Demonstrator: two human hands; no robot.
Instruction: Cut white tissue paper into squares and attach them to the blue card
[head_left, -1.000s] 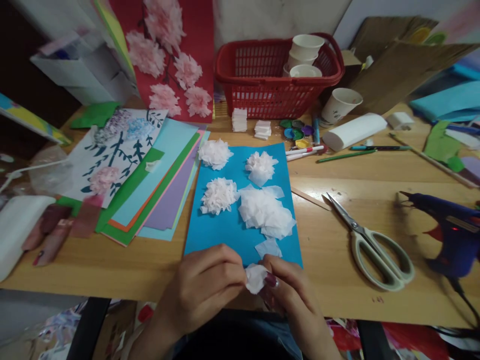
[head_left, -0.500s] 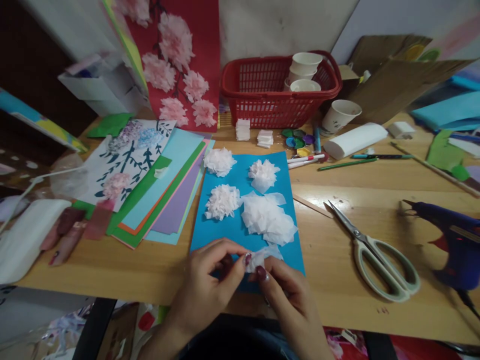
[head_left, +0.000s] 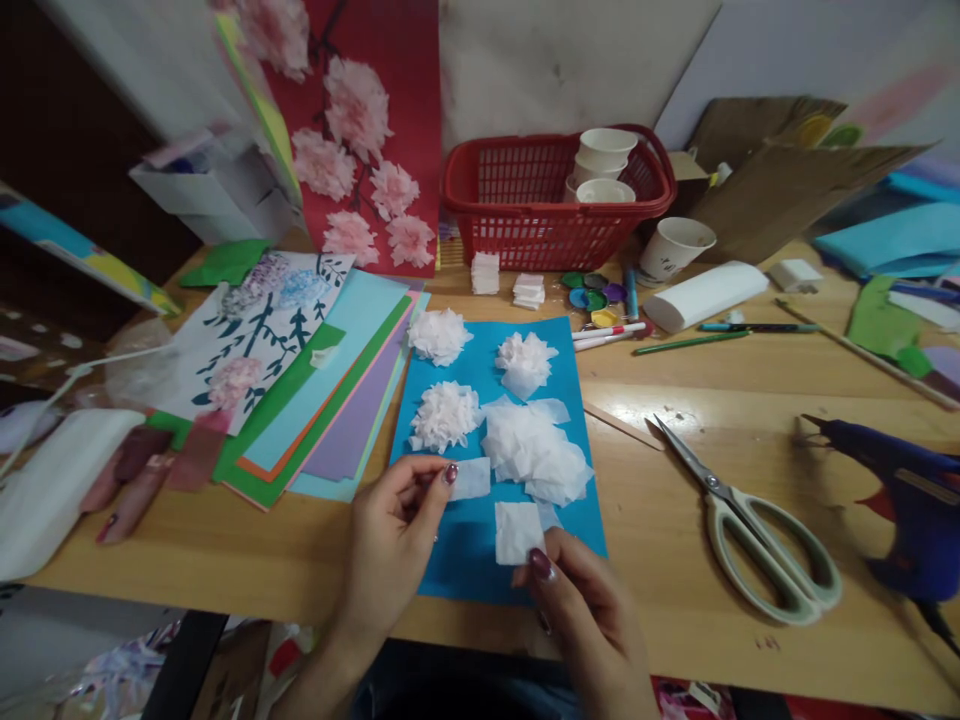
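Between thumb and fingers, my left hand (head_left: pixel 405 515) pinches a small square of white tissue paper (head_left: pixel 472 478). My right hand (head_left: pixel 581 590) grips another white tissue square, seemingly a small stack (head_left: pixel 517 533), with a further sheet showing behind it. Both hands are over the lower part of a blue sheet of paper (head_left: pixel 465 560), apart from each other. On that sheet, just beyond my hands, sits a loose heap of white tissue pieces (head_left: pixel 534 450). Ruffled pale tissue flowers lie around it: one at upper left (head_left: pixel 439 336), one below that (head_left: pixel 445 415), one at upper right (head_left: pixel 526 362).
Scissors (head_left: pixel 742 540) and a blue glue gun (head_left: pixel 892 490) lie to the right. Behind stand a red basket (head_left: pixel 517 225) with paper cups and a red panel (head_left: pixel 416 90) of pink flowers. Coloured papers (head_left: pixel 352 420) spread at left. A wooden stick (head_left: pixel 622 426) lies by the blue sheet.
My hands were together over the white tissue; now they are apart, my left hand further left with a single square, my right hand holding the rest. The camera view has shifted slightly.
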